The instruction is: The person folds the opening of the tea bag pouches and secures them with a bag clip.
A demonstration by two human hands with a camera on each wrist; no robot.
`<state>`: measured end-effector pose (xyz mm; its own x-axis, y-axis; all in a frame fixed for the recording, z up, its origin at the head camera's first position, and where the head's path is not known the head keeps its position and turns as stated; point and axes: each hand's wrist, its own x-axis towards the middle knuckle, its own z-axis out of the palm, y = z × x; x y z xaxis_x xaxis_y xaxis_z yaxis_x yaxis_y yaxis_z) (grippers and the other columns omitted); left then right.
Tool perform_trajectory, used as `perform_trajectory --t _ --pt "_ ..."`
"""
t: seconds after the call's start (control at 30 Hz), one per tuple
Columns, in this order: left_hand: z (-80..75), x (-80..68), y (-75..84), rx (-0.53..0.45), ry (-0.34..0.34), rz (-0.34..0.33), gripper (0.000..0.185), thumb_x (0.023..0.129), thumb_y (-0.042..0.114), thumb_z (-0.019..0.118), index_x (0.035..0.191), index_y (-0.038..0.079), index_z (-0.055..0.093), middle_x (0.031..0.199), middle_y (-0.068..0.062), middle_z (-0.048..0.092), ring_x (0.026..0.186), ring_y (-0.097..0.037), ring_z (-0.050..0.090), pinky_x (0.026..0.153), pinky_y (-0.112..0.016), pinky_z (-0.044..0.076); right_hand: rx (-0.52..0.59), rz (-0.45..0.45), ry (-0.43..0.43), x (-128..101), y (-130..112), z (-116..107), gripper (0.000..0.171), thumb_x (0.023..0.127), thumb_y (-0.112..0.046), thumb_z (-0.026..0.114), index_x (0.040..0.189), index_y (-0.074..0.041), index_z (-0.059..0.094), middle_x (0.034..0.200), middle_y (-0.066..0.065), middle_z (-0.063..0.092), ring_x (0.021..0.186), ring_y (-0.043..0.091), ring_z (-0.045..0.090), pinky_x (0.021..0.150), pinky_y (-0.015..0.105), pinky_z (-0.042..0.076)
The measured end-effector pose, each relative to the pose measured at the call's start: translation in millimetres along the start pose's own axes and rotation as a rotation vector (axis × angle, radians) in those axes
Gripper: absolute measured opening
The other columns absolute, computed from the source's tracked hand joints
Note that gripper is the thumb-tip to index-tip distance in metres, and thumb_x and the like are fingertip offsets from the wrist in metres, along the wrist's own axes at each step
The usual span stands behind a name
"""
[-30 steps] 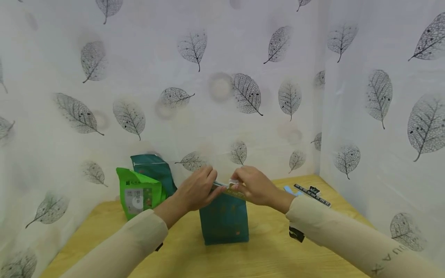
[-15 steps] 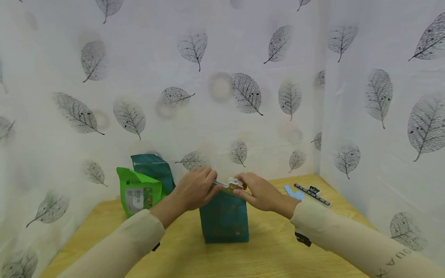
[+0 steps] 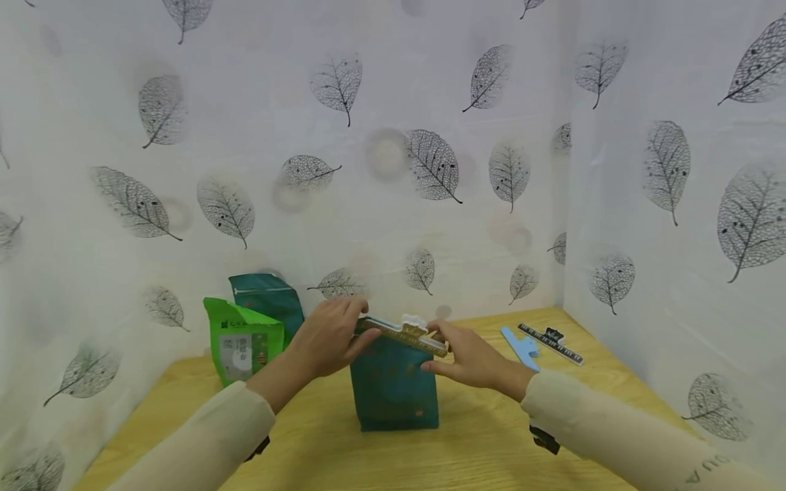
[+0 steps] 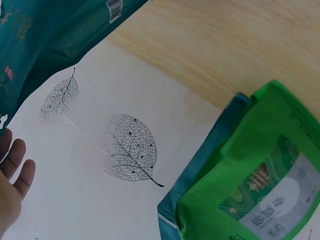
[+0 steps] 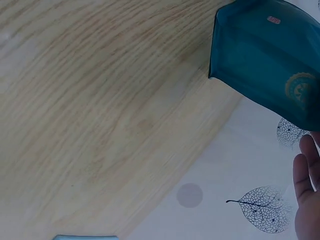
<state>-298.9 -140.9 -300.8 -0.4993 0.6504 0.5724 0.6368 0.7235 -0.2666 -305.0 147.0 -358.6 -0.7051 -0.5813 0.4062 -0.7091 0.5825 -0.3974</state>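
On a wood-grained worktop (image 3: 491, 426), a teal bag (image 3: 396, 394) stands upright near the middle of the view. The left hand (image 3: 325, 334) pinches its top left corner, while the right hand (image 3: 475, 359) has just loosened, fingers apart beside the opposite corner — fully baring a gold-and-white clip (image 3: 400, 333) across the bag's top, which suggests that the clip now grips that end unaided.

The teal bag (image 3: 394, 392) is standing upright on the bench (image 3: 485, 426); the gold clip (image 3: 402, 333) is spanning its top, sloping down rightward.
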Motion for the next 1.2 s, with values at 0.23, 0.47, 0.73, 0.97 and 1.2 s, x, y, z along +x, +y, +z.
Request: perform_trajectory --t 0.23,0.47,0.73,0.97,1.2 --pt "2.9 -13.6 -3.2 -0.016 0.010 -0.023 0.050 0.096 0.047 0.062 0.123 0.004 0.058 0.107 -0.009 0.066 0.090 -0.023 0.065 0.079 -0.043 0.055 0.084 0.074 0.008 -7 9 13 0.068 0.092 -0.048 0.069 0.142 -0.011 0.044 0.135 0.011 0.059 0.108 0.025 0.064 0.082 0.042 0.054" --pt "11.2 -27.6 -2.9 -0.092 -0.014 -0.132 0.071 0.098 0.055 0.055 0.141 -0.001 0.047 0.109 -0.011 0.068 0.096 -0.025 0.066 0.089 -0.048 0.054 0.098 0.141 -0.045 -15 17 25 0.083 0.088 -0.054 0.071 0.148 -0.008 0.038 0.124 0.010 0.062 0.099 0.022 0.062 0.080 0.040 0.053" --pt "36.5 -49.4 1.8 -0.243 -0.018 -0.205 0.059 0.100 0.049 0.054 0.133 0.001 0.045 0.098 -0.007 0.064 0.086 -0.021 0.061 0.078 -0.042 0.053 0.126 0.102 -0.086 -23 24 41 0.088 0.086 -0.053 0.074 0.149 -0.007 0.034 0.119 0.000 0.058 0.108 0.025 0.057 0.087 0.040 0.050" --pt "59.6 -65.4 14.5 -0.438 -0.161 -0.297 0.079 0.101 0.044 0.054 0.156 -0.002 0.021 0.151 -0.022 0.045 0.135 -0.038 0.049 0.106 -0.054 0.043 0.069 0.009 -0.077 -29 25 50 0.094 0.090 -0.053 0.069 0.154 -0.005 0.020 0.115 -0.001 0.049 0.105 0.024 0.054 0.090 0.035 0.048" --pt "76.4 -72.1 19.3 -0.534 -0.208 -0.370 0.077 0.101 0.045 0.054 0.155 -0.001 0.024 0.152 -0.021 0.043 0.139 -0.038 0.045 0.112 -0.054 0.038 0.027 -0.027 -0.048 -32 24 53 0.096 0.091 -0.051 0.069 0.156 -0.003 0.017 0.115 -0.001 0.050 0.102 0.022 0.054 0.089 0.034 0.049"
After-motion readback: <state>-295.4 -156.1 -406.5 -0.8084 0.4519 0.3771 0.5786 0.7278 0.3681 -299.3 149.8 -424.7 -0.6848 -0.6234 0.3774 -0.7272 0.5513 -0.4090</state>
